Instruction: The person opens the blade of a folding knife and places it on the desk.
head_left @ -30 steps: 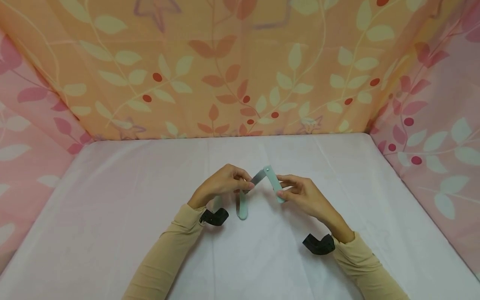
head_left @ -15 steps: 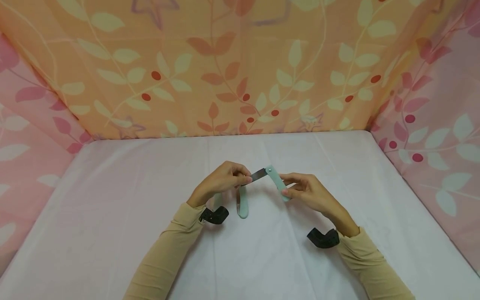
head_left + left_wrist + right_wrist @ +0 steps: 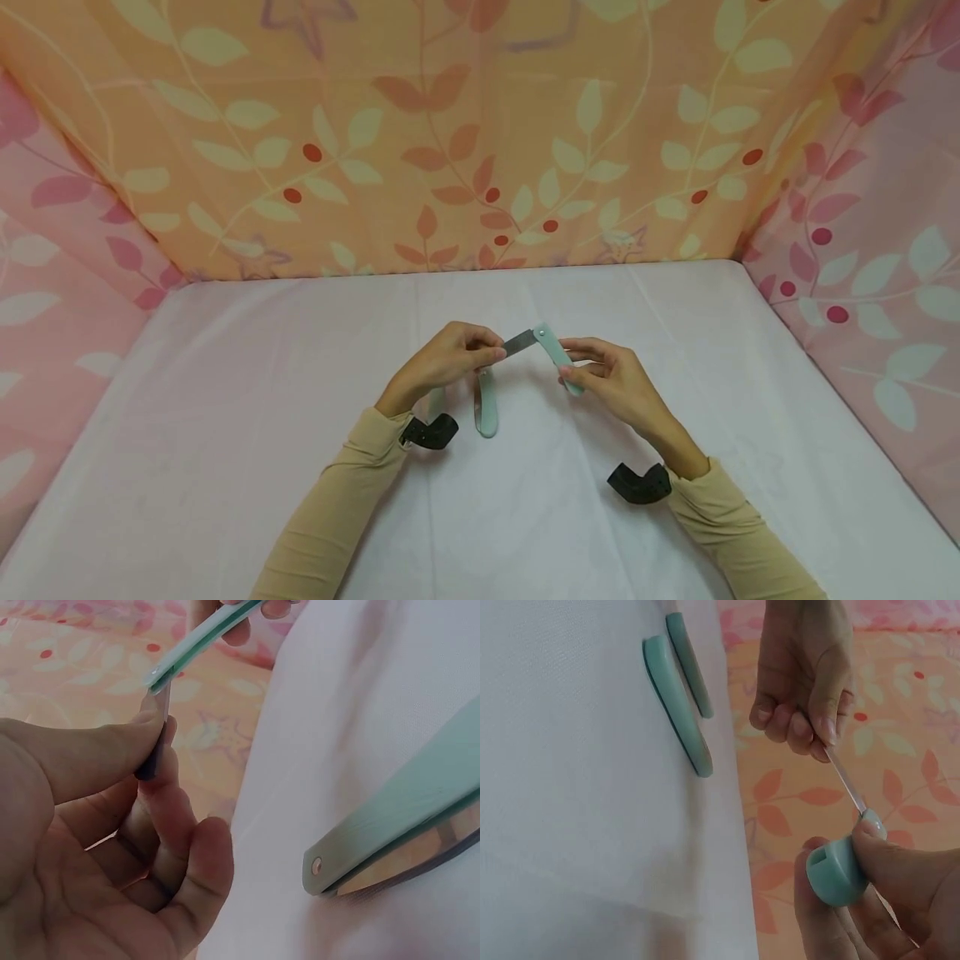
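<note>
A folding tool with a mint-green handle [image 3: 557, 354] and a flat grey metal blade [image 3: 519, 342] is held above the table, partly unfolded at its rivet. My left hand [image 3: 453, 358] pinches the blade's free end between thumb and fingers; that end looks dark in the left wrist view. My right hand [image 3: 611, 379] grips the handle near its far end, thumb on one side. Below lies one mint-green folded piece [image 3: 487, 408], and a second mint-green piece [image 3: 437, 402] sits partly hidden behind the left wrist. Both show side by side in the right wrist view.
A white cloth covers the table [image 3: 300, 500]. An orange patterned cloth [image 3: 480, 150] stands along the back, with pink patterned cloths at both sides. Black camera mounts [image 3: 640, 483] are worn on both wrists.
Both hands have risen slightly, and the held tool with them. The angle between blade and handle has widened. The pieces on the table have not moved.
</note>
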`<control>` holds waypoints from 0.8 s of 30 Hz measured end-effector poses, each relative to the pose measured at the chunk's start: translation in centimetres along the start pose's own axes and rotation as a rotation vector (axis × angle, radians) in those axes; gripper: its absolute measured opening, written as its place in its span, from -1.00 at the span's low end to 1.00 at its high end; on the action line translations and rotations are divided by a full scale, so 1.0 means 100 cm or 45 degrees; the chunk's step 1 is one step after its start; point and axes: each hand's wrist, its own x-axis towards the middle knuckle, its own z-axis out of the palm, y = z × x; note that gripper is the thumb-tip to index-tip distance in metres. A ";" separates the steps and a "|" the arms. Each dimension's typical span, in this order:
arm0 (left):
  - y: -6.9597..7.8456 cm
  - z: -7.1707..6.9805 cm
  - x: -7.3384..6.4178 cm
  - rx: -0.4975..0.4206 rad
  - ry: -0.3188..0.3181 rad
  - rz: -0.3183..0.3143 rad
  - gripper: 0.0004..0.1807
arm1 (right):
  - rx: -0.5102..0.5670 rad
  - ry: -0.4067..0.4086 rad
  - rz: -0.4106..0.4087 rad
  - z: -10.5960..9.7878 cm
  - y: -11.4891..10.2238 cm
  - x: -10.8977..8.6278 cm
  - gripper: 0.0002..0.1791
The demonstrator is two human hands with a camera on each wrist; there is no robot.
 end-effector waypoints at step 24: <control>-0.003 -0.004 0.001 0.068 0.085 0.078 -0.87 | -0.183 -0.259 0.025 -0.018 -0.003 -0.002 -0.58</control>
